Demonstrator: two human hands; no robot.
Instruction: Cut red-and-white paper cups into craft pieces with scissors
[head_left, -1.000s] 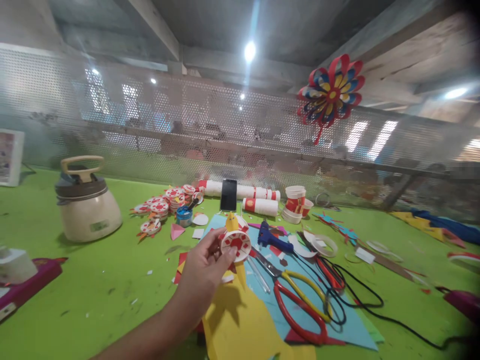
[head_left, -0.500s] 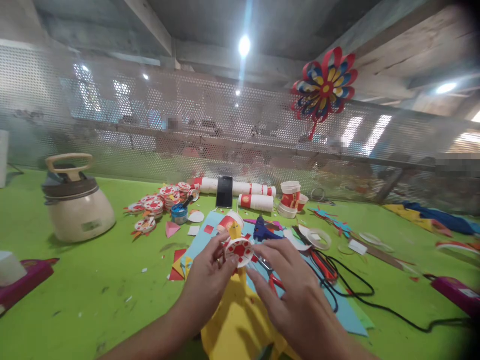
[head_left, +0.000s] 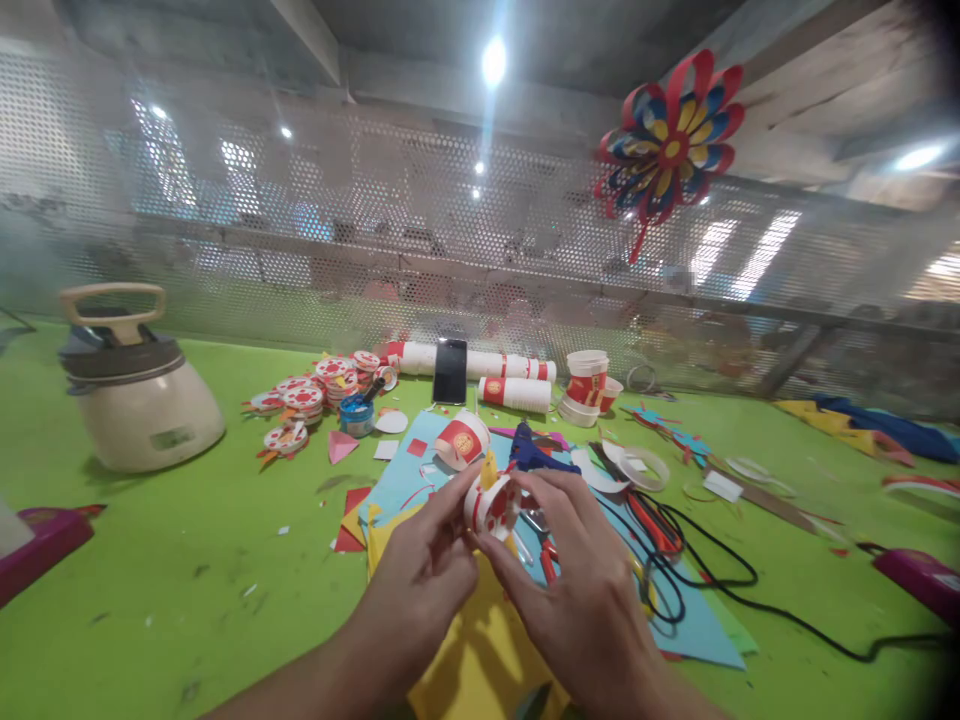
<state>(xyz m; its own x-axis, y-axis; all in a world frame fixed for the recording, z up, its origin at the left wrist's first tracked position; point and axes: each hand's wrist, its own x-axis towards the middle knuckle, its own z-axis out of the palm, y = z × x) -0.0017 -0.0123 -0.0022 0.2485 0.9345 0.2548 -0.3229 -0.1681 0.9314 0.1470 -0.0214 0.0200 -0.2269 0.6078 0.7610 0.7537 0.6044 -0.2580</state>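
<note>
A small paper-cup turtle (head_left: 493, 505), white with red patches on its round shell and a yellow paper piece on top, is held between both hands. My left hand (head_left: 424, 570) pinches its left side. My right hand (head_left: 581, 570) grips its right edge between thumb and fingers. Just beyond lies a cut paper cup (head_left: 463, 440) in red and white. A blue glue gun (head_left: 534, 450) rests behind my right fingers. Red-handled scissors or pliers (head_left: 549, 560) are partly hidden by that hand. Yellow paper (head_left: 480, 660) is spread below my hands, over light blue sheets (head_left: 705, 620).
Similar turtles (head_left: 300, 395) are heaped at the left, near a blue jar (head_left: 357, 415) and a beige pot (head_left: 146, 410). A phone (head_left: 450, 372) leans on stacked paper cups (head_left: 517, 394). Black cable (head_left: 795, 620) loops at the right, beside a tape roll (head_left: 649, 468).
The turtle has been turned so its patterned face points more to the right. My right fingers have closed onto its edge. The camera view has shifted slightly.
</note>
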